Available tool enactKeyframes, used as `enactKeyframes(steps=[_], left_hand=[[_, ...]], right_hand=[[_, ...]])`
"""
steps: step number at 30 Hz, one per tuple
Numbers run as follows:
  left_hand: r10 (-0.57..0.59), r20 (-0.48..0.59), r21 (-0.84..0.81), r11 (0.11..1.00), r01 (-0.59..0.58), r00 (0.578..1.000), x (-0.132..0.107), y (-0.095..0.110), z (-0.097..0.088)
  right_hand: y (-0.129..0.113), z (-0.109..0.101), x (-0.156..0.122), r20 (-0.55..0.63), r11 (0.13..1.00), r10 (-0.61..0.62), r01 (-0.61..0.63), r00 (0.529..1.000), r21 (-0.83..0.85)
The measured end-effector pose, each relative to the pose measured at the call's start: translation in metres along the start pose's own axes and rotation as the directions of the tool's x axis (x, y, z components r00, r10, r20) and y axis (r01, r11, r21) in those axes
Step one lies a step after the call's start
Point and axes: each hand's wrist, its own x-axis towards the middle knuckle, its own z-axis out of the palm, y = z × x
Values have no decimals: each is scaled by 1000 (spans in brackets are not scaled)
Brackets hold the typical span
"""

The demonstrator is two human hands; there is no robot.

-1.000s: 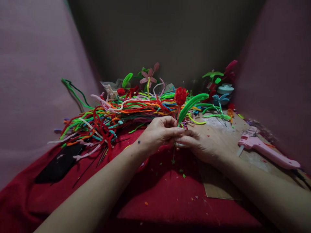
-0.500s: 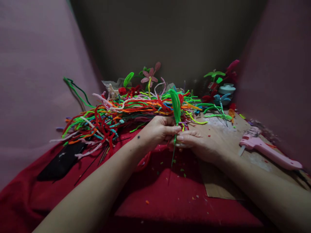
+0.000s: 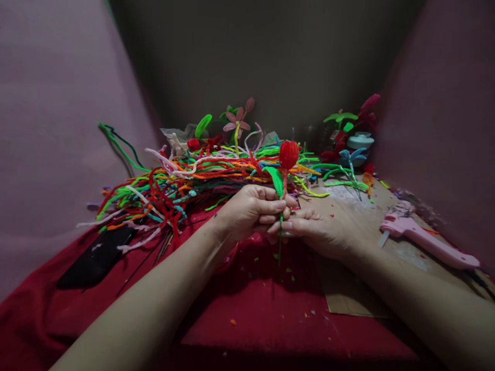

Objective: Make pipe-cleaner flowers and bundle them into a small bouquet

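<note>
Both hands meet at the centre over a red cloth (image 3: 270, 319). My left hand (image 3: 249, 208) is closed round the thin stem of a pipe-cleaner flower (image 3: 288, 153) with a red bud and a green leaf (image 3: 275, 178). My right hand (image 3: 315, 229) pinches the same stem just below, fingers pressed together. The stem's lower end sticks out beneath the hands. The flower stands upright in front of the pipe-cleaner pile.
A big heap of coloured pipe cleaners (image 3: 185, 180) lies behind the hands. Finished pipe-cleaner flowers (image 3: 237, 121) stand at the back, more at the right (image 3: 350, 154). A pink glue gun (image 3: 421, 239) rests on cardboard (image 3: 348, 299). A black flat object (image 3: 95, 263) lies at left.
The flower has been turned in the fingers: the green leaf swung from the right, across the front, to the left of the red bud, which shows again. Hands stayed in place.
</note>
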Motion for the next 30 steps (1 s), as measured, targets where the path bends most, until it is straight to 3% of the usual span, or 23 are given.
enactKeyframes(steps=[3,8,13,15,20,26,30], left_hand=[[21,17,-52,998,-20,1000,0,2,2],[24,-149,33,999,-19,988,1,2,4],[108,-187,300,953,-48,976,2,0,8],[119,-211,329,943,-44,970,1,1,11],[81,-211,220,975,-34,974,1,2,9],[9,-129,50,999,-3,992,2,0,1],[-1,-54,-64,998,-3,999,1,0,0]], right_hand=[[-6,2,-2,-109,998,13,-20,994,-56],[-15,4,-3,-271,978,-5,-52,963,-204],[-7,4,2,-250,978,4,-55,968,-201],[-4,4,2,-241,981,11,-57,971,-188],[-10,2,1,-270,975,4,-63,963,-211],[-8,1,1,-93,999,11,-15,996,-44],[0,2,2,-72,1000,8,-7,997,21]])
